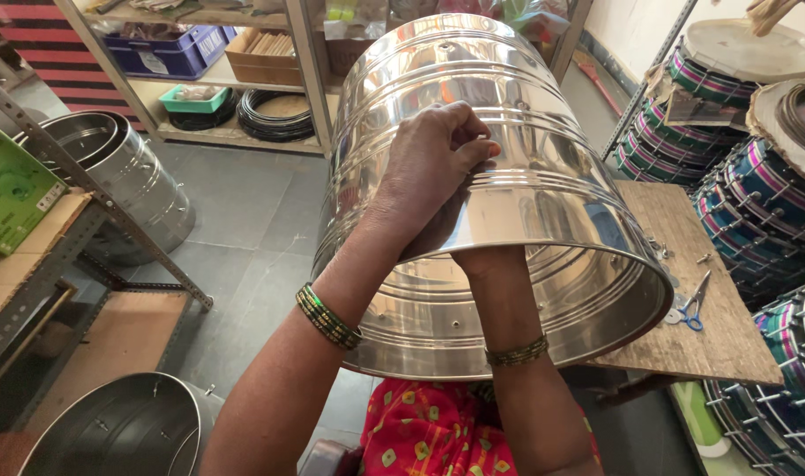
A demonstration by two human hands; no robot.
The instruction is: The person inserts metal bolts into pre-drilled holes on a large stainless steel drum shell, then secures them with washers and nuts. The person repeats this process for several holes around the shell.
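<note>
A large shiny steel drum shell [543,132] lies on its side over my lap, its open end [596,339] facing me. My left hand [429,167] rests on top of its outer wall, with the fingertips pinched together on something small against the metal, too small to make out. My right forearm reaches into the open end. Only the wrist of my right hand [486,262] shows below the rim, and the fingers are hidden inside. Both wrists wear green bangles.
A wooden board [711,348] at the right carries blue-handled scissors [695,308] and loose screws [660,249]. Colourful laced drums [755,203] are stacked beyond it. More steel shells stand at the left [129,176] and bottom left [120,432], by a metal rack [85,220].
</note>
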